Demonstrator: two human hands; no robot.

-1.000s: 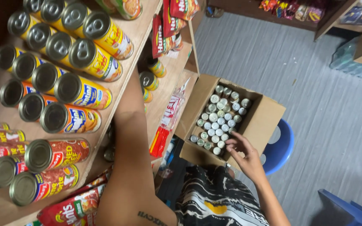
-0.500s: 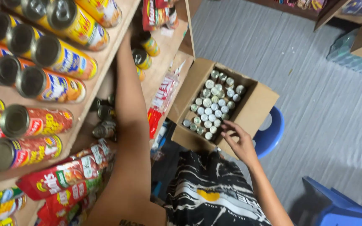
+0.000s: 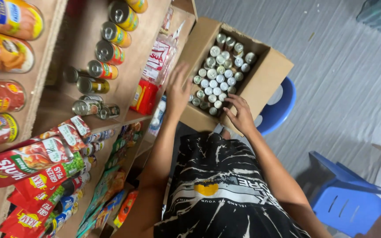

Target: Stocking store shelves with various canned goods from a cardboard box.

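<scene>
An open cardboard box point(image 3: 267, 77) rests on a blue plastic stool point(image 3: 283, 110) and holds several small silver-topped cans point(image 3: 219, 72). My left hand point(image 3: 177, 88) hovers at the box's near left wall with its fingers spread, holding nothing. My right hand point(image 3: 240, 115) rests on the box's near edge, its fingers reaching among the nearest cans; I cannot tell whether they grip one.
Wooden shelves point(image 3: 73, 53) on the left carry rows of lying cans point(image 3: 109, 48), red pouches point(image 3: 36, 163) and packets point(image 3: 157, 59). A second blue plastic stool point(image 3: 353, 198) stands at the lower right on the grey floor.
The view has swung downward. My left hand came away from the shelf and moved over to the box. My right hand stays at the box's near edge.
</scene>
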